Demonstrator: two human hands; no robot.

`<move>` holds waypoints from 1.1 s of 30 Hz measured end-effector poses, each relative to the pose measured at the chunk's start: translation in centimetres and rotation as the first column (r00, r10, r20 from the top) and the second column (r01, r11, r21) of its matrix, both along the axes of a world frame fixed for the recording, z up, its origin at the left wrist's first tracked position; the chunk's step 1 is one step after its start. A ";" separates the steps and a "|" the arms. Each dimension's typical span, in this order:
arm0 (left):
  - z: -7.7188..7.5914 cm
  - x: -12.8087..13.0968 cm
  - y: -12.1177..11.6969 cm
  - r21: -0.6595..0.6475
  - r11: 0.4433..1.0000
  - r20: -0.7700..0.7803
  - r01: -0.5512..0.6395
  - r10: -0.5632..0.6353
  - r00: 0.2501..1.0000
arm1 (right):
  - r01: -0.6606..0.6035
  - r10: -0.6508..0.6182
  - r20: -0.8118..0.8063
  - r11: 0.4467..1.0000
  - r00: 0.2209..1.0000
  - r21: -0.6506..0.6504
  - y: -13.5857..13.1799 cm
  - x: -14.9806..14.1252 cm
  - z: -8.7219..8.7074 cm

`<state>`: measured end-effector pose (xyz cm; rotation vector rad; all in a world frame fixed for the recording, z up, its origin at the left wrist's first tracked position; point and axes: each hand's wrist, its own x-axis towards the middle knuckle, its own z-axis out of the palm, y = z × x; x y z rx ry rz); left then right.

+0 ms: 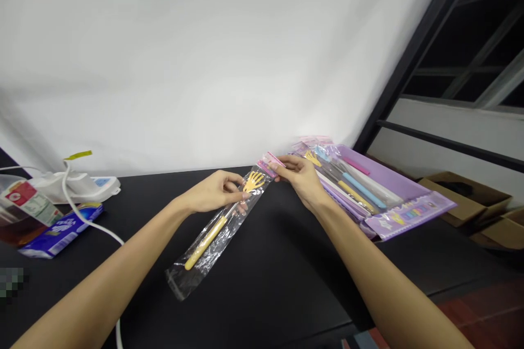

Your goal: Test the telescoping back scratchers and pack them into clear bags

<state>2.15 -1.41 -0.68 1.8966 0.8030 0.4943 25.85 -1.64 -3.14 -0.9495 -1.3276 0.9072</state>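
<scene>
A yellow back scratcher with a hand-shaped head lies slantwise inside a clear plastic sleeve with a pink header. My left hand grips the sleeve just below the yellow head, thumb on top and fingers behind. My right hand pinches the pink header at the upper end. Right beside my right hand stands a purple display box holding several packaged back scratchers, among them a blue one and another yellow one.
On the left lie a white power strip with a white cable, a blue packet and a container of brown liquid. A white wall rises behind the black table. Cardboard boxes stand beyond the right side.
</scene>
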 end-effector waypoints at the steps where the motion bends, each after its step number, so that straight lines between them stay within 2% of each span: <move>1: -0.1 0.0 0.0 0.003 1.000 0.010 -0.016 0.016 1.000 | -0.035 0.035 -0.012 0.999 0.999 -0.028 -0.1 -0.1 0.0; 7: -1.0 0.9 0.2 0.018 0.982 0.198 -0.186 0.179 0.964 | -0.258 0.288 0.092 0.934 0.953 -0.246 -0.9 -0.6 -0.1; 11: -1.5 1.6 0.4 -0.085 0.938 0.412 -0.335 0.340 0.845 | -0.399 0.487 0.237 0.852 0.840 -0.337 -1.4 -1.1 0.0; 13: -1.7 1.7 0.6 -0.125 0.912 0.479 -0.391 0.401 0.781 | -0.442 0.546 0.281 0.823 0.790 -0.356 -1.6 -1.4 -0.1; 15: -1.8 1.6 0.7 -0.132 0.897 0.504 -0.421 0.427 0.751 | -0.446 0.555 0.303 0.819 0.775 -0.361 -1.6 -1.6 -0.4; 19: -1.1 1.6 0.4 -0.076 0.905 0.524 -0.418 0.393 0.755 | -0.417 0.505 0.305 0.854 0.807 -0.311 -1.5 -2.0 -1.1; 25: 0.6 2.0 -1.1 0.191 0.914 0.535 -0.359 0.209 0.818 | -0.376 0.391 0.366 0.920 0.845 -0.114 -1.6 -2.5 -1.4; 28: 0.4 2.1 -1.3 0.258 0.903 0.499 -0.343 0.179 0.848 | -0.387 0.390 0.393 0.918 0.833 -0.091 -1.5 -2.4 -1.4; 33: 0.0 2.2 -1.3 0.251 0.904 0.483 -0.346 0.193 0.854 | -0.424 0.440 0.412 0.895 0.798 -0.134 -1.5 -2.2 -1.5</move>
